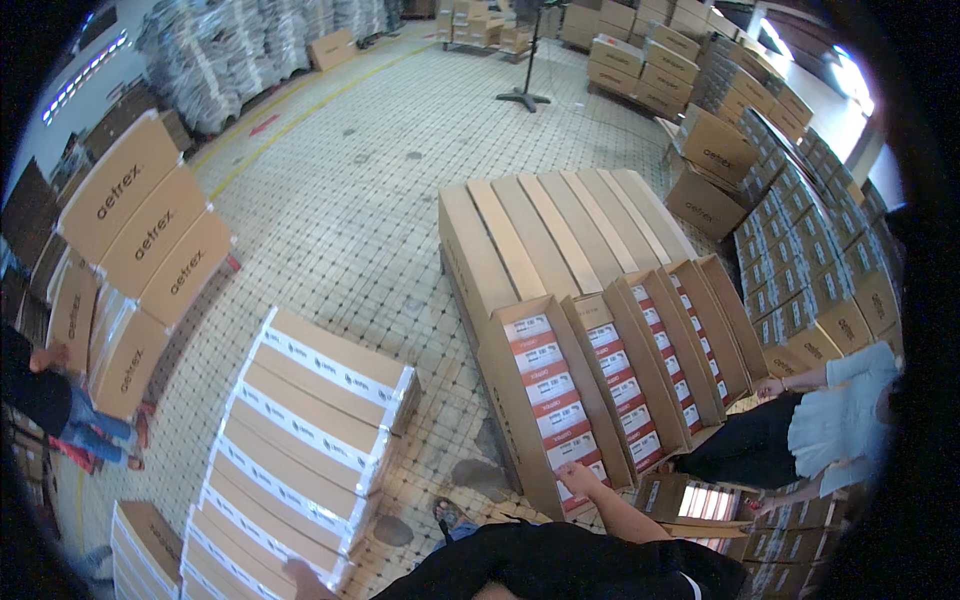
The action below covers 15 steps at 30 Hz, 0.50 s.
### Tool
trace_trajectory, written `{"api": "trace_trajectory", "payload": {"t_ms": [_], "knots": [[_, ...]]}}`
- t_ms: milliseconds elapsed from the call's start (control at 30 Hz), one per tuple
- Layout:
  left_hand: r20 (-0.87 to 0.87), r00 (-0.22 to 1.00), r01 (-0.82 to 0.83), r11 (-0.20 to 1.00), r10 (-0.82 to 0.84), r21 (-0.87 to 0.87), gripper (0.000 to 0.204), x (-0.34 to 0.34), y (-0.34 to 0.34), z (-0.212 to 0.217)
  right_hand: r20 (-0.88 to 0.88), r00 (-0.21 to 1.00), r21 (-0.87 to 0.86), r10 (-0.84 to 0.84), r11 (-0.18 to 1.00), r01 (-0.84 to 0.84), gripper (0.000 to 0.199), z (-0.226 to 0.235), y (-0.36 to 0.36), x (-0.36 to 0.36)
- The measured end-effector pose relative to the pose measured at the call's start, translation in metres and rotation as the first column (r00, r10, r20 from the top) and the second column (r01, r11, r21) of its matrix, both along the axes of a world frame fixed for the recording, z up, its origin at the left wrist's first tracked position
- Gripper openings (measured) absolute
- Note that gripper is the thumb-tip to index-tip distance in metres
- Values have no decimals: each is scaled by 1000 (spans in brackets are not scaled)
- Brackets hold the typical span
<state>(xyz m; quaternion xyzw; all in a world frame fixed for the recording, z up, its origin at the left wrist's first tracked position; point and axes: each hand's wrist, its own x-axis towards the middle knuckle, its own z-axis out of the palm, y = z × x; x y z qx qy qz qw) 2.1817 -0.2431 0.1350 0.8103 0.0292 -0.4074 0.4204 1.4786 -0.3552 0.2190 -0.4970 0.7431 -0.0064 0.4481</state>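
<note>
Right hand (577, 480) is resting inside the leftmost open carton (511, 400) (landmark), fingers touching the red-and-white boxes (557, 400) at its near end; cannot tell whether they are pinching one. Left hand (305, 578) is hovering over or touching the taped cartons (310, 420), left of the landmark; the lower edge is cutting it off, so its grip cannot be told.

Labels: the boxes are showing white end labels with small dark print, too fine to read. The taped cartons are wearing white tape with repeating dark print. Brown cartons (150, 210), far left of the landmark, are bearing one large dark printed word each.

Edges: the landmark's long walls are standing upright, with more open cartons (640, 400) lining up just right of it. Closed cartons (555, 220) are lying directly beyond it. Tiled floor (330, 230) is running between landmark and taped cartons, widening beyond. Right of the landmark, a co-worker (830, 425) is standing, one hand near the rightmost open carton.
</note>
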Motion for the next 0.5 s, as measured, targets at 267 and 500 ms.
{"api": "trace_trajectory", "payload": {"t_ms": [267,500], "knots": [[-97,557,830,553,-825,68,32,-188,-150,-23,-222,907,284,-359,866,412,45,20,47,-14],[48,107,987,100,-993,-125,41,-336,-334,42,-127,987,377,-99,916,140,44,-41,-45,-35]]}}
